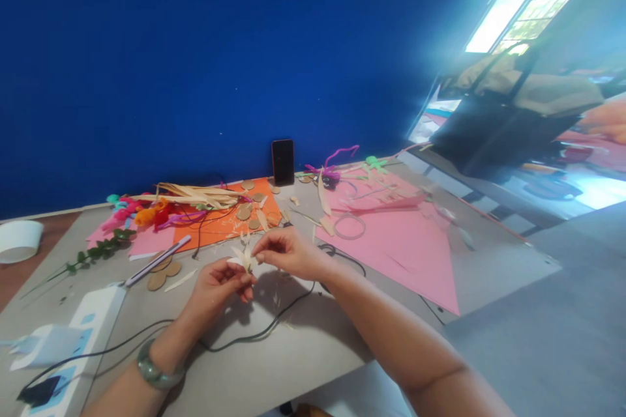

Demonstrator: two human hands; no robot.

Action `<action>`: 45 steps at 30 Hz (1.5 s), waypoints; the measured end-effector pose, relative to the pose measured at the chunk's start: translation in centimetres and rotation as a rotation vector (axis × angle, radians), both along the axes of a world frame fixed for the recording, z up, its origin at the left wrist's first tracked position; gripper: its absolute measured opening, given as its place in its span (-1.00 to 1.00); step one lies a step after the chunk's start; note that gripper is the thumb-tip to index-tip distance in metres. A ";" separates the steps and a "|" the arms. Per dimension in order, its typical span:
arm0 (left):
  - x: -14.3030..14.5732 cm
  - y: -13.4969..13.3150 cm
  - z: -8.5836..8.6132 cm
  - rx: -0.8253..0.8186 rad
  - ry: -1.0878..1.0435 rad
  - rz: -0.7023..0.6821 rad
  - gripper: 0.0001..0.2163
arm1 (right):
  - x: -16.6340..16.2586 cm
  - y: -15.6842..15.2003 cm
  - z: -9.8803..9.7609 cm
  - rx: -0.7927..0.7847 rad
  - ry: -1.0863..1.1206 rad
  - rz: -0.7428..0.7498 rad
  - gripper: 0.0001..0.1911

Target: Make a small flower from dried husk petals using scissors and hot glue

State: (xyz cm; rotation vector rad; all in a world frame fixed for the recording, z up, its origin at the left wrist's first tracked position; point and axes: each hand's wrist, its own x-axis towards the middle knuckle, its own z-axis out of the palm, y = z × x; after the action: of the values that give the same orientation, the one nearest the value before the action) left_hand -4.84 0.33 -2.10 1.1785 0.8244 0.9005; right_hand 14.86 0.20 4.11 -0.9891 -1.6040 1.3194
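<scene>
A small pale flower made of petal-like strips stands upright between my hands, above the middle of the table. My left hand grips its base with thumb and fingers pressed together. From the right, my right hand pinches at the side of the same flower, thumb and forefinger closed at a petal. Its lower end is partly hidden by the fingers. Beneath my hands, thin pale shavings are scattered on the grey table top.
Straw-coloured strips lie on orange paper beside colourful pipe cleaners. A phone leans on the blue wall. Pink paper spreads to the right. A black cable runs below my hands to a power strip.
</scene>
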 end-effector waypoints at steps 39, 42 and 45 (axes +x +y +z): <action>0.1 0.0 0.7 -0.024 -0.048 0.092 -0.80 | -2.0 -0.3 -1.3 -0.194 0.115 -0.131 -0.70; 0.0 0.0 0.7 -0.014 -0.034 0.084 -0.80 | -2.0 -0.4 -1.2 -0.204 0.128 -0.134 -0.70; 0.0 0.0 0.9 -0.007 -0.017 0.079 -0.81 | -2.1 -0.5 -1.1 -0.214 0.139 -0.133 -0.70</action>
State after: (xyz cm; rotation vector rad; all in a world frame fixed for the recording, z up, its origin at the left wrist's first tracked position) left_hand -4.80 0.33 -1.21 1.1375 0.8647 0.9706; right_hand 12.78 -0.28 3.01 -1.0868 -1.2904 1.4556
